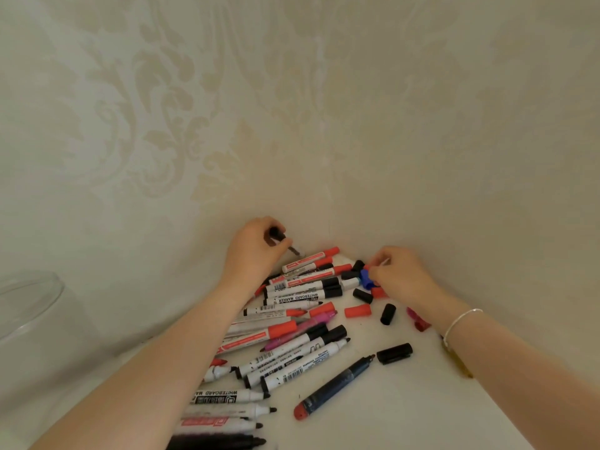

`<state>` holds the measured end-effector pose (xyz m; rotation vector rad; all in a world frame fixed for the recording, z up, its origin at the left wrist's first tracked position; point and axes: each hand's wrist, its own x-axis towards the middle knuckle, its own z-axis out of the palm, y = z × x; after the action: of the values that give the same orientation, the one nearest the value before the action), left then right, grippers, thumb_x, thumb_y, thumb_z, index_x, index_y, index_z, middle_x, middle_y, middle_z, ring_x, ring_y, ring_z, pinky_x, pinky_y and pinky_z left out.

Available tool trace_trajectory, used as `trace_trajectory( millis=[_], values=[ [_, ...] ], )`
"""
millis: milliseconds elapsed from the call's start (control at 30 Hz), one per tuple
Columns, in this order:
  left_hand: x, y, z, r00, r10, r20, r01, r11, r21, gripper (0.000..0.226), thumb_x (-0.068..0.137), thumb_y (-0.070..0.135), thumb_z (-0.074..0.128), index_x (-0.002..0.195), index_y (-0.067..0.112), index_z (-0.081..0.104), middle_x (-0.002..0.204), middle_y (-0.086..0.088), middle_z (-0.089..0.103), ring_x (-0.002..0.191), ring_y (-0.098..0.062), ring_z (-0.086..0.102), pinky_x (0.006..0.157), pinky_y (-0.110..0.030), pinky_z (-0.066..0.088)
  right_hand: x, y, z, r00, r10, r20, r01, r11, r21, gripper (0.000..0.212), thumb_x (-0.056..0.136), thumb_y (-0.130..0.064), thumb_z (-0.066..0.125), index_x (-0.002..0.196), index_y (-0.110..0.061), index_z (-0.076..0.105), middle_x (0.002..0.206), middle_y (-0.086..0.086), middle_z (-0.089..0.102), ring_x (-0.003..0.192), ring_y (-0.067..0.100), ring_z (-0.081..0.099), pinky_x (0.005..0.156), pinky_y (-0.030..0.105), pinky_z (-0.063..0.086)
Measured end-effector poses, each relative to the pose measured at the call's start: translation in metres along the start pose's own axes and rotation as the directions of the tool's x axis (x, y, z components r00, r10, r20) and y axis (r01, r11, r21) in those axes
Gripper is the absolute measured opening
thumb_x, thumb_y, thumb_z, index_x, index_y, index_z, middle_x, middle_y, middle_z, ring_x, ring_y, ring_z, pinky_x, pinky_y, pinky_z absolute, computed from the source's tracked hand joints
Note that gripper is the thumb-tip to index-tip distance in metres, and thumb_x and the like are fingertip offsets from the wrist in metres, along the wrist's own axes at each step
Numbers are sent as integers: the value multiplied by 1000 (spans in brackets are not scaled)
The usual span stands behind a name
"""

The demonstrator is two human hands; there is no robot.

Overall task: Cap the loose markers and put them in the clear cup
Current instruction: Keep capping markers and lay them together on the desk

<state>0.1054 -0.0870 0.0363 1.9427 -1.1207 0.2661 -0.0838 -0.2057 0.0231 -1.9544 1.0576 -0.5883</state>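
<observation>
Markers lie heaped beside the wall corner, well right of the clear cup. Left hand grips a dark marker for capping; right hand pinches among loose caps, what exactly is unclear.

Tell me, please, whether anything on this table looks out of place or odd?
Yes: many markers lie uncapped in a jumbled pile, with loose caps scattered beside them. The clear cup stands apart at the left edge, no markers visible in it.
</observation>
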Motion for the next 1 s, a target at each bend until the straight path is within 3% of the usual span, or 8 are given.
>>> trace_trajectory(
  millis=[100, 200, 267, 367, 567, 733, 900, 1000],
  values=[
    [5, 13, 6, 987, 155, -32, -149, 979, 141, 26, 82, 25, 69, 106, 24, 59, 95, 9, 61, 83, -9, 57, 73, -31, 49, 1, -2, -5, 999, -42, -5, 42, 998, -37, 12, 89, -8, 54, 84, -17, 58, 76, 0, 54, 64, 12, 50, 52, 23, 40],
    [9, 30, 14, 971, 230, -70, -220, 967, 128, 36, 84, 23, 67, 114, 18, 48, 101, 7, 64, 86, -13, 59, 70, -30, 45, 1, -2, -5, 998, -69, -5, 68, 997, -46, 10, 89, -9, 54, 89, -17, 58, 76, 1, 56, 62, 11, 50, 51, 22, 42],
    [13, 35, 23, 961, 276, -29, -270, 954, 132, 31, 86, 21, 64, 110, 15, 47, 101, 2, 64, 84, -19, 62, 68, -35, 49, 2, -1, -4, 997, -72, 9, 73, 996, -45, 10, 88, -7, 54, 91, -15, 59, 75, 1, 56, 60, 11, 50, 50, 22, 41],
    [19, 30, 37, 927, 348, 141, -375, 877, 300, 23, 90, 24, 61, 110, 15, 54, 102, -1, 62, 83, -23, 62, 64, -34, 48, 3, 2, -1, 995, -69, 77, 77, 992, -98, 14, 85, -5, 53, 91, -14, 61, 74, 3, 56, 59, 13, 49, 51, 24, 39],
    [19, 10, 60, 891, 170, 422, -337, 870, 361, 29, 94, 22, 54, 121, 19, 62, 110, -4, 68, 102, -25, 62, 81, -36, 50, 1, 6, 8, 985, -76, 158, 108, 974, -200, 15, 85, -6, 52, 83, -17, 62, 77, 0, 58, 65, 12, 51, 57, 24, 42],
    [11, -6, 60, 853, 102, 512, -280, 917, 285, 31, 96, 18, 53, 126, 18, 61, 123, -5, 63, 112, -22, 58, 94, -34, 46, -3, 6, 10, 976, -78, 202, 126, 964, -236, 19, 87, -6, 52, 78, -20, 61, 75, 0, 57, 66, 14, 52, 59, 25, 45],
    [2, 0, 18, 797, 82, 598, -303, 911, 279, 11, 88, 32, 63, 95, 24, 68, 88, 9, 55, 87, -13, 57, 75, -29, 46, -10, -2, 0, 923, 11, 385, 162, 896, -413, 21, 87, -7, 52, 101, -5, 67, 84, 3, 57, 72, 15, 53, 61, 23, 44],
    [-8, 0, -6, 724, -17, 690, -325, 873, 363, 6, 85, 32, 66, 90, 29, 68, 81, 17, 58, 81, -6, 58, 68, -24, 43, -25, -13, 1, 845, 159, 510, 269, 699, -663, 30, 89, -6, 51, 118, -6, 59, 98, 4, 55, 86, 17, 52, 70, 24, 43]
  ],
)
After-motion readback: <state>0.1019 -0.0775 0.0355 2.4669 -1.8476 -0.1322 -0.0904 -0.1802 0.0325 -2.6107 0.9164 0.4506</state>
